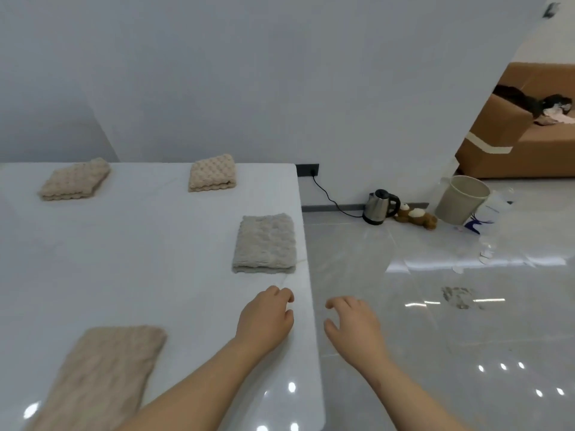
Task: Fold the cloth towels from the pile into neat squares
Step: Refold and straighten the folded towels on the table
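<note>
A folded grey towel [265, 243] lies near the right edge of the white table [140, 244]. Two folded beige towels sit at the back, one at the left [74, 180] and one in the middle [212, 173]. A longer beige towel [102, 373] lies flat at the near left. My left hand [267, 315] hovers over the table just in front of the grey towel, fingers loosely curled, holding nothing. My right hand [351, 321] hangs beyond the table's right edge over the floor, fingers relaxed and empty.
To the right, on the glossy floor, stand an electric kettle [380, 206] with its cord to a wall socket, a stuffed bear [415, 215] and a tilted beige bin [462, 199]. A brown sofa [529, 138] is at the far right.
</note>
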The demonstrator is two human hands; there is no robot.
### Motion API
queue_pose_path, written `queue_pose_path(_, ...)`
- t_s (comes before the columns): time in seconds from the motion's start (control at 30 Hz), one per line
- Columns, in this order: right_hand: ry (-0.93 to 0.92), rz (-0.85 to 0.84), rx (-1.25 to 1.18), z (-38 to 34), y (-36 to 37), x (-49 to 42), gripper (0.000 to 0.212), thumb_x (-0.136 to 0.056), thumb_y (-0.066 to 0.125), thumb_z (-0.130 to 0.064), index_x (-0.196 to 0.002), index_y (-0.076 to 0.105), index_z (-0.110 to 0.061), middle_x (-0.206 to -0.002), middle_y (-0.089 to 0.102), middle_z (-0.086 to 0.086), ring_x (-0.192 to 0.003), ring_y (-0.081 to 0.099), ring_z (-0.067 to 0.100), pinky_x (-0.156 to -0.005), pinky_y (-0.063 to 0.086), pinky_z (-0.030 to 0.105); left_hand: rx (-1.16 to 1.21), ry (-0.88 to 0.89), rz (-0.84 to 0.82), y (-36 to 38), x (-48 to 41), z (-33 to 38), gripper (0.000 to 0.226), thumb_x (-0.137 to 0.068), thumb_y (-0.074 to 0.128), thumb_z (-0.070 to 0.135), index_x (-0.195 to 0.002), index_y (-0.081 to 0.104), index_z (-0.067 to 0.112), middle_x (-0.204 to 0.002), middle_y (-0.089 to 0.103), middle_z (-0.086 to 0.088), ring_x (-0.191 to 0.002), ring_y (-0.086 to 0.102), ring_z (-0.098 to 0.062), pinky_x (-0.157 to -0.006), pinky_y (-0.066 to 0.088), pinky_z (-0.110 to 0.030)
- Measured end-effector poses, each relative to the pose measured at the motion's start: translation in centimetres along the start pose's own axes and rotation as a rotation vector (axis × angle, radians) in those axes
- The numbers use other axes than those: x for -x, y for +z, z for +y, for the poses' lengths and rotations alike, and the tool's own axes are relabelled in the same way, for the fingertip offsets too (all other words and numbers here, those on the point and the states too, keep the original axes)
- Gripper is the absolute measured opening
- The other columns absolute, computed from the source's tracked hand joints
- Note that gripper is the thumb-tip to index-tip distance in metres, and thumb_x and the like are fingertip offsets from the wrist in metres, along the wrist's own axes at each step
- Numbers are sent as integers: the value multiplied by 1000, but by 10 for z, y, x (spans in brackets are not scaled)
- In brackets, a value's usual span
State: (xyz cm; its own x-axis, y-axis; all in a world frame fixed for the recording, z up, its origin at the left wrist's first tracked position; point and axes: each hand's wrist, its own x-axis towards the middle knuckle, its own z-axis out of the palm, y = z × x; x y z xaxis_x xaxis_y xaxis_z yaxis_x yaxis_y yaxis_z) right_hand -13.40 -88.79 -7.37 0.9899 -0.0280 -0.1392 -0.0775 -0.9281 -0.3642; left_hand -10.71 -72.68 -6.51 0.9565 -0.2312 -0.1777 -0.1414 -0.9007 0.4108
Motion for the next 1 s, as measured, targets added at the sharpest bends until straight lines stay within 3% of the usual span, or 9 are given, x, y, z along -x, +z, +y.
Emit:
queue_pose_path(0.2,-110,-84,-12,57,-26,-36,37,-92,44,-27,-129,48,-23,-133,49,-4,-123,43,18,-101,31,28,24,-170,135,17,-35,49,32,-94,42,23,-125,49,20,-127,50,1,-115,48,-16,-86,43,-28)
queue_pose_path(0.5,-328,-208,34,71,-46,-127,37,-94,42,-27,-130,46,-22,-135,47,-3,-125,39,18,-103,29,28,-17,-357,410,21,-107,45,30,-91,46,17,-119,58,16,-122,54,-3,-114,45,-25,-91,38,-32)
queue_pose_path(0.63,-400,-274,71,68,-58,-167,37,-94,42,-28,-130,47,-21,-134,47,-1,-124,41,19,-103,32,28,-31,-506,401,13,-139,39,28,-95,39,24,-118,55,23,-127,50,4,-122,40,-20,-100,29,-32)
queue_pose_path(0.73,-447,-309,25,61,-59,-192,36,-93,44,-25,-128,49,-19,-132,50,1,-123,44,20,-101,34,28,-1,-584,305,6,-152,33,31,-97,35,27,-123,50,24,-130,50,3,-121,42,-21,-100,32,-34)
queue_pose_path(0.83,-383,-386,-160,45,-53,-207,33,-92,49,-22,-124,52,-14,-120,56,1,-112,52,19,-94,38,26,65,-574,191,1,-155,24,33,-98,33,24,-127,48,21,-128,54,-2,-116,48,-22,-94,40,-34)
queue_pose_path(0.93,-188,-509,-468,24,-45,-219,29,-91,51,-16,-120,52,-9,-87,54,-1,-84,54,17,-80,43,29,137,-641,287,-5,-149,13,32,-97,34,22,-124,52,20,-128,55,-2,-116,48,-22,-94,41,-32)
queue_pose_path(1.0,-119,-566,-566,11,-38,-228,36,-92,51,-17,-127,45,-12,-81,50,-2,-83,55,19,-83,47,33,110,-759,377,-6,-142,3,35,-96,36,20,-128,49,22,-136,47,0,-123,41,-24,-97,35,-33)
